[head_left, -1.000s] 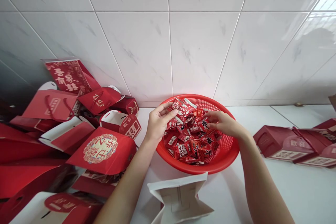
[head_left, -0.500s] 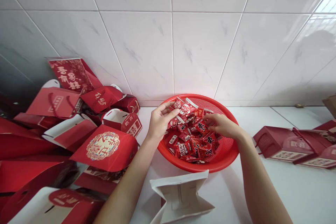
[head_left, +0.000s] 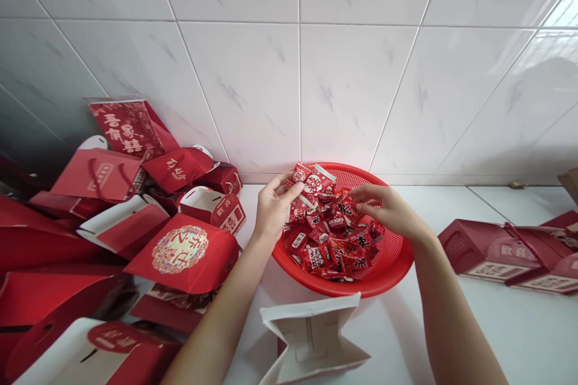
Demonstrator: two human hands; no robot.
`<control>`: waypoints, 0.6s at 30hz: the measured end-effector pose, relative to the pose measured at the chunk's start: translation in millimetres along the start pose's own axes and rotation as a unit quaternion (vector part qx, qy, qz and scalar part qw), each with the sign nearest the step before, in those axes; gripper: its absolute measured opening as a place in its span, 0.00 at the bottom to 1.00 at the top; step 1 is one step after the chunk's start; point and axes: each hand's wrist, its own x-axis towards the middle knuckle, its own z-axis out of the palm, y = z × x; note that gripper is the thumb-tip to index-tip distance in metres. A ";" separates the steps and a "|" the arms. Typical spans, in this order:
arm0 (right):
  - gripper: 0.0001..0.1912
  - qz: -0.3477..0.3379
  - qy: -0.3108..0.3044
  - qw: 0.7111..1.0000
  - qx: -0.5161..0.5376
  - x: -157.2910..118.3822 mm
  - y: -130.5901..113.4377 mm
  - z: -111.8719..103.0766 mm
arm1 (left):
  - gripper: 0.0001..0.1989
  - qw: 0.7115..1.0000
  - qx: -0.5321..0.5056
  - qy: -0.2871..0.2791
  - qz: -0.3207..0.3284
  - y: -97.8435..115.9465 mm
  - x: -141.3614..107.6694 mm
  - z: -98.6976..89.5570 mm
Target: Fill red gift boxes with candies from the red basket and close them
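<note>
Between thumb and fingers, my left hand point(head_left: 274, 207) grips red-and-white wrapped candies point(head_left: 315, 181) above the left side of a red plastic basket point(head_left: 394, 271); how many is hard to tell. My right hand point(head_left: 389, 212) hovers over the basket's right side, fingers stretched and thumb apart, with nothing visible in it. Under both hands lies a pile of red wrapped candies point(head_left: 332, 249) with white and black characters. In front of the basket stands an open paper gift box point(head_left: 313, 343), its white inside facing up.
Many red gift boxes point(head_left: 183, 255) crowd the left side of the white table point(head_left: 501, 337). Closed red boxes with cords point(head_left: 490, 249) stand to the right. Behind everything rises a white tiled wall point(head_left: 343, 96). Part of a brown carton point(head_left: 569, 183) shows at the right edge.
My right hand has lifted slightly off the candies and its fingers have spread. The candies in my left hand have tilted a little; that hand stays nearly in place.
</note>
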 end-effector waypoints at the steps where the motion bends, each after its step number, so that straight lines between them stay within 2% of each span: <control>1: 0.11 -0.001 0.017 1.000 0.018 -0.5 -3.0 -0.2 | 0.27 1.000 -0.006 0.007 0.004 0.6 -0.1 0.4; 6: 0.14 0.023 0.066 0.995 0.076 -3.1 -17.1 2.8 | 0.27 1.000 -0.026 0.003 0.005 3.4 -1.0 1.4; 12: 0.13 0.003 0.042 0.997 0.064 -2.0 -32.4 20.2 | 0.26 0.999 -0.010 -0.052 -0.010 0.0 -2.3 -0.7; 18: 0.14 -0.008 0.027 0.989 0.144 -1.1 -42.8 34.3 | 0.23 0.995 0.052 -0.088 0.011 -2.2 -4.6 -1.5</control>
